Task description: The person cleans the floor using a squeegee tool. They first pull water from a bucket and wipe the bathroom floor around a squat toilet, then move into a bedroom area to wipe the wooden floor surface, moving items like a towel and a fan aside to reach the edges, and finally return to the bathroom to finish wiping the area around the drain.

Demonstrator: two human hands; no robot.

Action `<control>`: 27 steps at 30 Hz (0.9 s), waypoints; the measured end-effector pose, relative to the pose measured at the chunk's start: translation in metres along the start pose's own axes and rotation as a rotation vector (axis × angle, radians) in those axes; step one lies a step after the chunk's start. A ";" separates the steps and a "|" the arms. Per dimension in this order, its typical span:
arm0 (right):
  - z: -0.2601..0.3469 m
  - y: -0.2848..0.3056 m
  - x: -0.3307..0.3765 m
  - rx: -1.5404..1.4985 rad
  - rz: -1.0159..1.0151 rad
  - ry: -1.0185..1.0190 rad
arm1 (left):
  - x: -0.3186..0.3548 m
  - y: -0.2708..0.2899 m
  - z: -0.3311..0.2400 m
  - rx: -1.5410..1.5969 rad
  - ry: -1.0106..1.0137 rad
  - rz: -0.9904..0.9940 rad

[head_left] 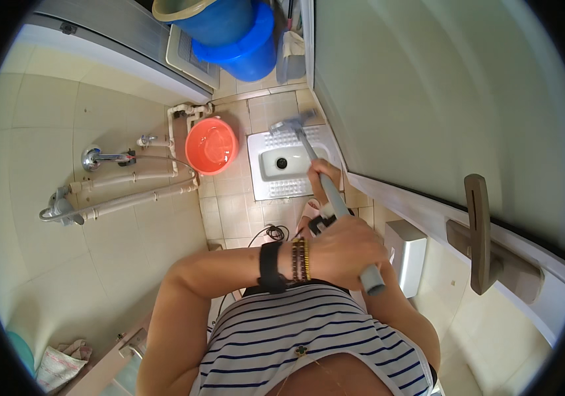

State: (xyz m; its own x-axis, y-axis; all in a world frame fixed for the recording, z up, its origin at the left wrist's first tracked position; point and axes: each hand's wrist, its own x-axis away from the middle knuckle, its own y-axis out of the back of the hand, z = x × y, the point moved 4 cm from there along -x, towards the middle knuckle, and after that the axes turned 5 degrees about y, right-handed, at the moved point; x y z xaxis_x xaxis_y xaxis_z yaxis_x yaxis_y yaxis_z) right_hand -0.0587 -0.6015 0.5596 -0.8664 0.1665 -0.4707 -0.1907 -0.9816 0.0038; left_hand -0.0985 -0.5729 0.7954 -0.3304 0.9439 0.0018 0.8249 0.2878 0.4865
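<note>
Tiled washroom floor (229, 211) with a white squat pan (282, 162). We grip a grey long-handled brush (335, 198) with both hands, left hand (345, 254) clenched near its top end, right hand (325, 178) clenched lower. Its long axis runs forward and down from the fingers to the pan's far rim.

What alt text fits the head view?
Both hands, left and right, hold a grey pole whose brush head rests on a white squat toilet. An orange bucket stands beside it on the tiled floor.
</note>
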 end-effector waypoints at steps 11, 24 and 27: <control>-0.018 -0.027 0.030 0.137 0.243 0.010 | 0.079 -0.032 0.051 0.155 -0.076 -0.375; 0.080 -0.096 0.186 0.622 0.206 -0.252 | 0.269 -0.034 0.026 0.514 -0.160 -0.139; 0.082 -0.157 0.200 0.689 0.368 -0.364 | 0.339 -0.020 0.036 0.533 -0.059 -0.317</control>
State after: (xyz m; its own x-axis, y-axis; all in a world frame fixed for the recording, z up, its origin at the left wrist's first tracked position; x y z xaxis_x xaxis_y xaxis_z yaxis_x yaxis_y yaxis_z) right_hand -0.2400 -0.4069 0.5377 -0.9996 -0.0160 -0.0228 -0.0042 -0.7232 0.6907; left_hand -0.2105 -0.2532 0.7548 -0.5832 0.8023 -0.1272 0.8115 0.5824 -0.0472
